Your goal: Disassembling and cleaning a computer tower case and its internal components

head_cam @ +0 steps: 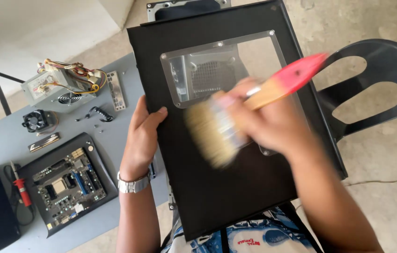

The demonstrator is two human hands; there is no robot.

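Head view shows a black case panel (217, 187) with a clear window (207, 70), held tilted over the person's lap. Left hand (143, 136) clamps its left edge, thumb on the face, fingers behind. Right hand (268, 124), blurred, is closed around a wide brush (236, 117) whose bristles lie against the panel below the window. Judgement: panel is stiff, thin sheet, light but awkward; the window scratches easily, so edges are the safe hold. Grey table (1, 140) at left carries a motherboard (65, 182), power supply (62, 84), small fan (35, 121) and red screwdriver (22, 189). Black chair (385, 65) stands on bare concrete floor (385, 154).
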